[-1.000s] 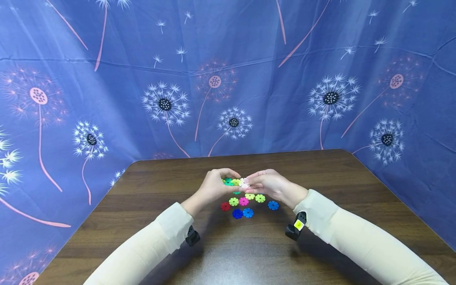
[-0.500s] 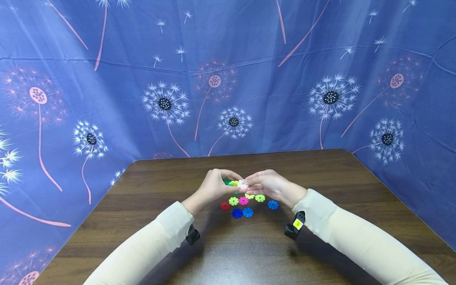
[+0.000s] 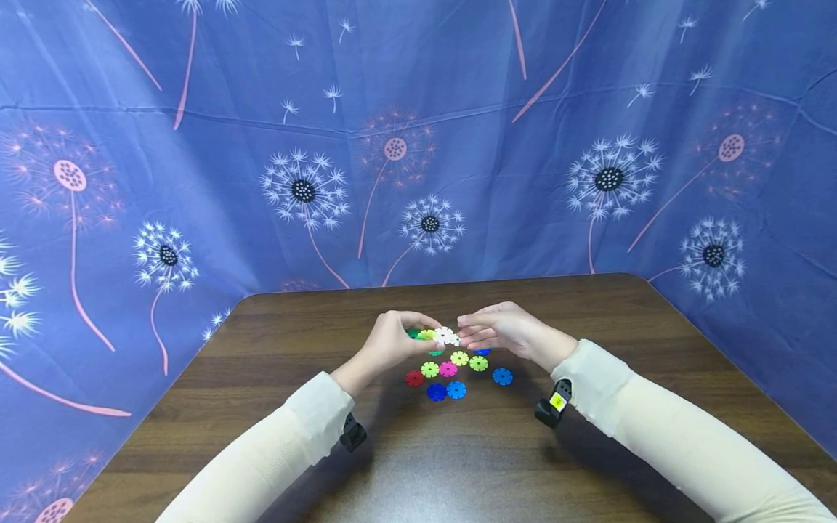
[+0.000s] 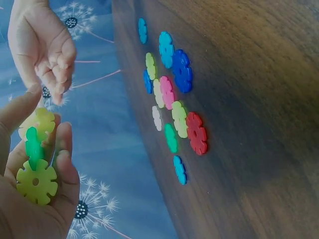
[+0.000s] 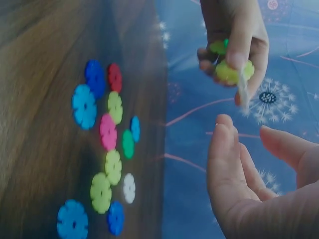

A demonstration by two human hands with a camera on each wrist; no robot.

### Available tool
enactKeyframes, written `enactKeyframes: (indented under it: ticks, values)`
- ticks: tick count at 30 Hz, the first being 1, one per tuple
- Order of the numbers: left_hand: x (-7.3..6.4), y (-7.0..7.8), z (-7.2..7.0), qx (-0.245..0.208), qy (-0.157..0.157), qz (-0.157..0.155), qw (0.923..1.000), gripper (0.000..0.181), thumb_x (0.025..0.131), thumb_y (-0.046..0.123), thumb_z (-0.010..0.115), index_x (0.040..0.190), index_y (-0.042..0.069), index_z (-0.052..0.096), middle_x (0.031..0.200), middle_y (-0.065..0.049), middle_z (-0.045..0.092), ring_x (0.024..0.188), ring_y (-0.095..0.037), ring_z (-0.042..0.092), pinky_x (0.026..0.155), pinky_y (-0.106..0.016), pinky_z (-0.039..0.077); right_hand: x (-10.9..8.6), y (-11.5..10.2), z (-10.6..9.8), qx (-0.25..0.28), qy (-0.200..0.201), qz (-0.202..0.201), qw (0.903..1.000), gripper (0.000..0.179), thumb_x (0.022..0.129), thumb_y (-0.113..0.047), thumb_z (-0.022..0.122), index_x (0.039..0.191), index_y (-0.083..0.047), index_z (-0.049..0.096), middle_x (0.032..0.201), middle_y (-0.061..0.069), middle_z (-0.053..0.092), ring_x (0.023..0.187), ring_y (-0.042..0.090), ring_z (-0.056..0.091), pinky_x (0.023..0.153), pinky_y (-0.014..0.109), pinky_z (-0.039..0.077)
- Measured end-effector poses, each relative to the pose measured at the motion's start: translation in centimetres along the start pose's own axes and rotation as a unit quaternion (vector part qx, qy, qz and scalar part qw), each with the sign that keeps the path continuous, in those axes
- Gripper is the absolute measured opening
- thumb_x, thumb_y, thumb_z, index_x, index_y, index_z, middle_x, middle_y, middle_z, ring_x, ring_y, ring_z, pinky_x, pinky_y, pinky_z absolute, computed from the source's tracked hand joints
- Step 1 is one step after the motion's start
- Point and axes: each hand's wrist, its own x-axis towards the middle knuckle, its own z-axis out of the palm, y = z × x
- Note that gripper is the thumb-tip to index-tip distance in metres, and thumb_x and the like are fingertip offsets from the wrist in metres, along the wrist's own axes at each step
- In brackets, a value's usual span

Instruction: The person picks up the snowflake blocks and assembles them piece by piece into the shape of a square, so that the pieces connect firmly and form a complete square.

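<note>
Centrally in the head view, just left of the middle, the person's left hand [image 3: 387, 341] has its thumb and fingers clamped on a linked chain of yellow and green notched flower discs [image 3: 428, 335], with a white disc [image 3: 444, 335] at its right end. Below it on the brown wooden table [image 3: 261, 378], left to right, lie red [image 3: 415, 378], pink [image 3: 447, 369] and light-blue discs [image 3: 503, 376], among others. Right of centre, the right hand [image 3: 519, 334] is just beside the white disc, thumb and fingers apart.

Table [image 3: 418, 465] being viewed three ways
It is being faced forward and down from the head; discs [image 4: 167, 93] are being shared by both closer, tilted wrist views.
</note>
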Motion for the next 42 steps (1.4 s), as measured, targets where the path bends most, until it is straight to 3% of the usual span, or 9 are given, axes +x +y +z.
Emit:
enactKeyframes:
  ticks: [4,10,23,30,38,42]
  values:
    - [-0.1,0.0,-0.2,-0.01,-0.002,-0.014,0.9999,0.027,0.074,0.029,0.085,0.098,0.022,0.076,0.094,0.003,0.075,0.082,-0.015,0.067,0.068,-0.027,0.054,0.5,0.4,-0.6,-0.032,0.011,-0.004,0.9994,0.042,0.092,-0.012,0.065,0.122,0.016,0.055,0.097,0.017,0.073,0.083,0.019,0.072,0.086,0.039,0.056]
    - [-0.3,0.1,-0.4,-0.019,-0.004,-0.029,0.9994,0.027,0.074,0.029,0.085,0.099,0.023,0.076,0.094,0.003,0.075,0.079,-0.011,0.065,0.065,-0.027,0.053,1.6,0.8,-1.2,-0.049,0.014,-0.014,0.9986,0.037,0.091,-0.005,0.064,0.119,0.018,0.057,0.089,0.008,0.073,0.09,0.022,0.071,0.09,0.04,0.054]
    - [-0.5,0.4,-0.3,-0.026,-0.015,-0.027,0.9992,0.028,0.075,0.028,0.084,0.101,0.022,0.076,0.093,0.004,0.075,0.074,-0.007,0.065,0.066,-0.027,0.054,3.7,2.3,-3.0,-0.118,0.049,0.011,0.9918,0.041,0.085,0.0,0.069,0.122,0.015,0.057,0.096,0.012,0.073,0.095,0.025,0.07,0.091,0.039,0.054]
    - [-0.4,0.4,-0.3,-0.035,-0.017,-0.031,0.9988,0.028,0.075,0.028,0.085,0.1,0.023,0.076,0.09,0.004,0.075,0.072,-0.008,0.066,0.065,-0.027,0.054,4.5,3.1,-3.4,-0.207,0.068,0.014,0.976,0.033,0.082,-0.003,0.074,0.112,0.011,0.065,0.122,0.021,0.062,0.09,0.018,0.068,0.09,0.039,0.054]
    - [-0.5,0.4,-0.3,-0.033,-0.008,-0.034,0.9988,0.027,0.075,0.024,0.084,0.101,0.022,0.076,0.092,0.004,0.075,0.072,-0.008,0.064,0.064,-0.027,0.053,4.8,3.8,-3.1,-0.287,0.124,0.053,0.9485,0.03,0.072,-0.011,0.085,0.096,0.001,0.072,0.093,0.008,0.067,0.072,0.017,0.064,0.085,0.039,0.053]
    - [-0.5,0.2,-0.3,-0.029,-0.003,-0.034,0.999,0.027,0.075,0.026,0.084,0.101,0.023,0.076,0.096,0.004,0.074,0.073,-0.008,0.063,0.063,-0.027,0.053,4.9,4.3,-2.7,-0.307,0.14,0.05,0.9399,0.032,0.068,-0.011,0.087,0.094,0.0,0.071,0.097,0.008,0.065,0.073,0.02,0.065,0.087,0.04,0.052]
